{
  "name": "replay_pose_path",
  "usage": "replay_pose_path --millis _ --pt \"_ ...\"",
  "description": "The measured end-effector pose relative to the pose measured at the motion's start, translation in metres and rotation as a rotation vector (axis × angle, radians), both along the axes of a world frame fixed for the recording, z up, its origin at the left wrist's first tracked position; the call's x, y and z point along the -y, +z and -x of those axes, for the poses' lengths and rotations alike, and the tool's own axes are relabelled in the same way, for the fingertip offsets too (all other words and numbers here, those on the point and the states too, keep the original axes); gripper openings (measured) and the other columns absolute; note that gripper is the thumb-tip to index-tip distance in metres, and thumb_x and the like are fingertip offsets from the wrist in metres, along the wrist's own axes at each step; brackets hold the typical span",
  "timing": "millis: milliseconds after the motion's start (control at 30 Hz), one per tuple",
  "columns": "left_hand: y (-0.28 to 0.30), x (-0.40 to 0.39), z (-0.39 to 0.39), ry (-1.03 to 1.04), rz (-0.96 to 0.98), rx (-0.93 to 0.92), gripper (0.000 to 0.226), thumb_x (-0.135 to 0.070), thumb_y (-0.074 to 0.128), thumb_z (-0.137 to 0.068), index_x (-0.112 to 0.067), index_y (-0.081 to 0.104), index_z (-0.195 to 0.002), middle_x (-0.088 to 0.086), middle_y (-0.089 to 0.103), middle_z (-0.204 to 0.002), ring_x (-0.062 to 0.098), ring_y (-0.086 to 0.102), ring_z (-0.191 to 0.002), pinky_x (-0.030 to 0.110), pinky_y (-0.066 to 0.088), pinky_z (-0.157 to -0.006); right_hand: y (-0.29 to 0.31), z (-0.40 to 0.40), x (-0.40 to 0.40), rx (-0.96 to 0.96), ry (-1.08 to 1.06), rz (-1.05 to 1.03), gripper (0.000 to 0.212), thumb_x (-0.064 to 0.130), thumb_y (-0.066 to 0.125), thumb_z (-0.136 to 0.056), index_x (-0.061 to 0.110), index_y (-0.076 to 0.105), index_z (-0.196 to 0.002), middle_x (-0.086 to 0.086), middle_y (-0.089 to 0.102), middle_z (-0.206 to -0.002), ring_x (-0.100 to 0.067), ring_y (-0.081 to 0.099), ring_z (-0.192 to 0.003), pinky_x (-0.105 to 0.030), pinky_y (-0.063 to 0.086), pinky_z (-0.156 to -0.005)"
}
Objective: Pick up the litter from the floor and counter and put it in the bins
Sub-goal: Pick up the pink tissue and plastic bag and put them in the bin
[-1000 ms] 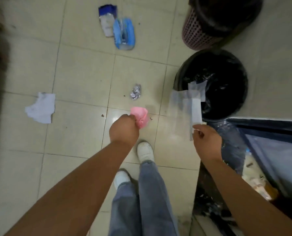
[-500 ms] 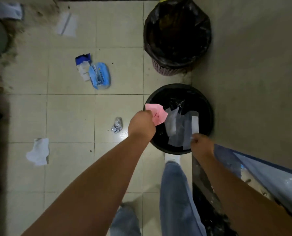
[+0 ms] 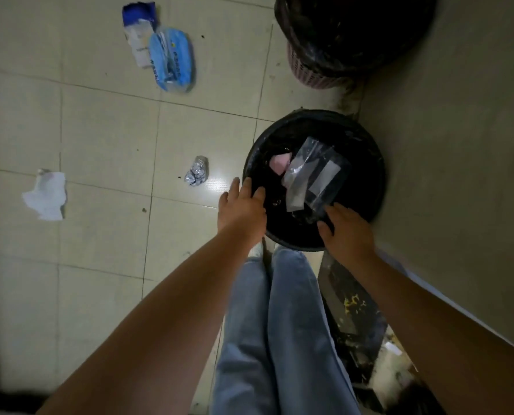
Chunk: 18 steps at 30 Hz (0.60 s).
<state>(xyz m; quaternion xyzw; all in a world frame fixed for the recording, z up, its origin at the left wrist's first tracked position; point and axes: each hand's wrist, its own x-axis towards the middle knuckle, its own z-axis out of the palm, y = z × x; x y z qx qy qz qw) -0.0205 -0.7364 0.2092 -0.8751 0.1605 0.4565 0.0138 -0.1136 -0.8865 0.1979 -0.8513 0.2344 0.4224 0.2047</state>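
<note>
Head view, looking straight down at pale floor tiles (image 3: 106, 139). Right of centre: black bin (image 3: 366, 187), round, lined dark, with a pink paper scrap (image 3: 279, 164) and a clear plastic wrapper (image 3: 312, 175) lying inside, the wrapper partly over the pink scrap. Left hand (image 3: 241, 206) at the bin's left rim, fingers (image 3: 234, 187) spread wide and empty, tips touching or just over the rim; cannot tell which. Right hand (image 3: 347, 227) over the bin's lower right rim, fingers (image 3: 324, 229) loosely spread, holding nothing, just beside the wrapper's lower edge. Top right: second bin (image 3: 315, 71), pinkish perforated wall with a black liner, cut off by the frame edge. Litter on the floor: crumpled foil ball (image 3: 196, 170) just left of the black bin; white crumpled paper (image 3: 46, 194) at the left edge, well apart from the bins; blue plastic packet (image 3: 172, 59) at upper left, with a blue-and-white torn wrapper (image 3: 137, 37) touching its upper left side. Bottom centre: blue jeans (image 3: 279, 324) and a white shoe tip (image 3: 257, 250) beside the bin. Lower right: dark, dirty ledge (image 3: 354, 319), detail too murky to read.
</note>
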Motion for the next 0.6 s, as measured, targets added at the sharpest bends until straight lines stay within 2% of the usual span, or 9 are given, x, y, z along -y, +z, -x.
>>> replay_pose_path --millis 100,167,300,433,600 --pt "0.029 -0.032 -0.007 -0.012 -0.049 0.071 0.047 -0.026 0.031 -0.102 -0.019 0.025 -0.148 0.003 0.0 -0.162 0.026 -0.008 -0.15 0.044 0.007 -0.121 0.03 -0.028 -0.024 0.047 0.146 0.029 0.058 0.043 0.028 -0.096 0.018 0.019 -0.147 -0.006 0.017 -0.159 -0.031 0.012 -0.146 -0.051 0.016 -0.117" --pt "0.056 -0.061 -0.015 0.016 -0.08 0.123 0.046 -0.029 0.029 -0.102 -0.019 0.026 -0.147 0.002 -0.004 -0.162 0.025 -0.011 -0.149 0.044 0.006 -0.122 0.053 -0.053 -0.046 0.12 0.21 0.007 0.059 0.044 0.027 -0.096 0.019 0.015 -0.148 -0.006 0.012 -0.16 -0.031 0.007 -0.147 -0.052 0.011 -0.118" --pt "0.111 -0.128 -0.035 0.135 -0.153 0.213 0.051 -0.033 0.027 -0.102 -0.023 0.016 -0.151 0.001 -0.005 -0.162 0.027 -0.012 -0.149 0.043 0.004 -0.122 0.099 -0.108 -0.099 0.224 0.247 -0.062 0.059 0.045 0.024 -0.095 0.021 0.014 -0.148 -0.003 0.007 -0.16 -0.029 0.001 -0.147 -0.05 0.003 -0.119" --pt "0.142 -0.227 -0.068 0.317 -0.23 0.282 0.05 -0.033 0.029 -0.102 -0.024 0.02 -0.15 -0.001 -0.002 -0.162 0.027 -0.01 -0.149 0.044 0.005 -0.122 0.134 -0.164 -0.187 0.298 0.332 -0.143 0.058 0.042 0.028 -0.098 0.023 0.009 -0.149 0.0 0.003 -0.161 -0.025 -0.003 -0.148 -0.046 0.0 -0.12" --pt "0.14 -0.284 -0.082 0.379 -0.256 0.256 0.05 -0.035 0.027 -0.102 -0.025 0.018 -0.15 0.0 -0.002 -0.162 0.026 -0.01 -0.149 0.044 0.005 -0.122 0.136 -0.195 -0.231 0.291 0.433 -0.081 0.058 0.044 0.022 -0.098 0.023 0.004 -0.149 0.0 0.001 -0.161 -0.025 -0.002 -0.148 -0.045 0.002 -0.121"
